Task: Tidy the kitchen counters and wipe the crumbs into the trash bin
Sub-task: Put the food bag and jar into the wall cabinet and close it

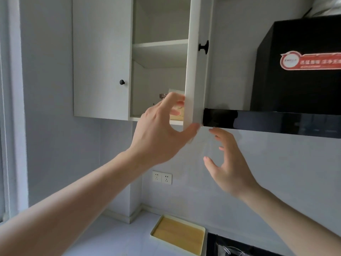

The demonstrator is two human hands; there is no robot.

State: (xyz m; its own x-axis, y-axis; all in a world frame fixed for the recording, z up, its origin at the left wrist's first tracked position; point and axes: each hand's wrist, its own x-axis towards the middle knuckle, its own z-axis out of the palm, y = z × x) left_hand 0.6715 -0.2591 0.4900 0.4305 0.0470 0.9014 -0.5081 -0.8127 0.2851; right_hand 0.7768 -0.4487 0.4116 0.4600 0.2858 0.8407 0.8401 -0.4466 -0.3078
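Head view, looking up at a white wall cabinet (101,58) with its right door (195,71) swung out edge-on. Left hand (160,130) raised to the door's lower corner, thumb under the bottom edge, fingers curled round the inner side: a grip on the door. Right hand (228,163) just below and to the right, fingers spread and relaxed, holding nothing, close to the door but apart from it. Inside, on the bottom shelf, a yellowish box-like item (178,113) and something dark (163,96) behind the left fingers, too hidden to name. Black range hood (295,71) directly right of the door. Far below, on the pale counter (114,235), a shallow tray (178,235) beside a dark hob (230,246); no crumbs, cloth or trash bin visible here. Likely step: closing the door. Risks: fingertips pinched between door and frame if not pulled clear in time; door rebounding if shut hard; the right hand, so close, knocking the hood's front edge.
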